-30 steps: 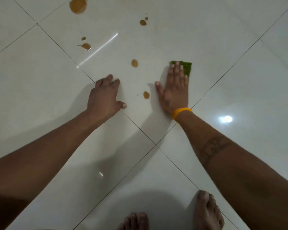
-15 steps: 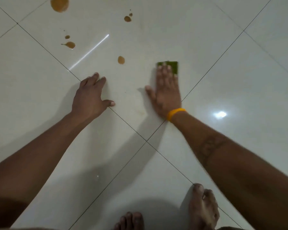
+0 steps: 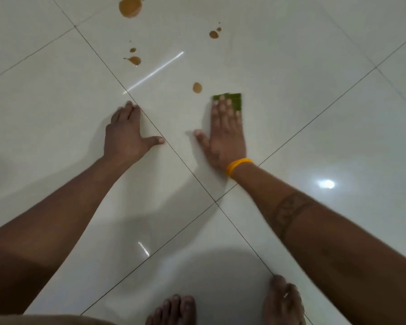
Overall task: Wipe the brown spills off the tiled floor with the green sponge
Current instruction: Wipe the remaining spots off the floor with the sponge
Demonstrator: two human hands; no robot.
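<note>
My right hand (image 3: 223, 134), with an orange band at the wrist, presses flat on the green sponge (image 3: 234, 100); only the sponge's far end shows past my fingertips. A small brown spill (image 3: 197, 87) lies just up and left of the sponge. Farther off are a large brown puddle (image 3: 130, 6), a drip with a tail (image 3: 134, 60), a tiny dot (image 3: 133, 50) and a pair of spots (image 3: 213, 34). My left hand (image 3: 127, 134) rests flat on the white tiled floor (image 3: 314, 113), fingers spread, holding nothing.
Dark grout lines cross between my hands and meet at a tile corner (image 3: 215, 202) below them. My two bare feet (image 3: 171, 309) (image 3: 283, 301) stand at the bottom edge. Bright light reflections (image 3: 326, 184) glare on the glossy tiles.
The brown spot that lay beside my right thumb a second ago is gone. My right hand and the sponge have slid left and toward the small spill; the left hand stays planted.
</note>
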